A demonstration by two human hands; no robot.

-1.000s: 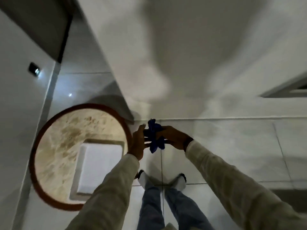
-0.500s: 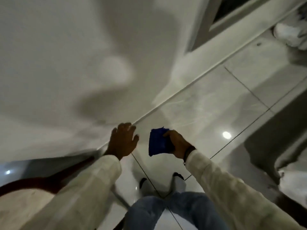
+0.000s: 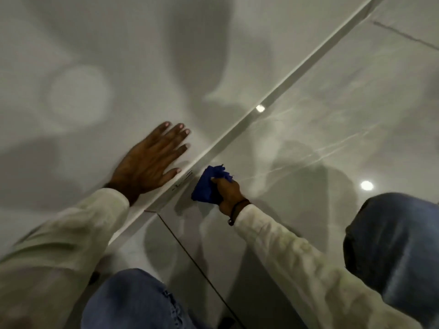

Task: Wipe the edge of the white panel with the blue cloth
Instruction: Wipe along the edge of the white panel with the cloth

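Note:
A large white panel fills the upper left of the head view. Its bottom edge runs as a diagonal strip from lower left to upper right, just above the glossy floor. My left hand lies flat on the panel's face with fingers spread, right beside the edge. My right hand grips a bunched blue cloth low by the floor. The cloth sits just right of the edge strip, close to it or touching it.
Glossy grey floor tiles with dark grout lines stretch to the right and reflect ceiling lights. My knees in blue jeans show at the bottom centre and at the right, close to the floor.
The view has dropped much closer to the floor. My left hand moved onto the panel and flattened. My right hand carried the cloth down to the panel's bottom edge.

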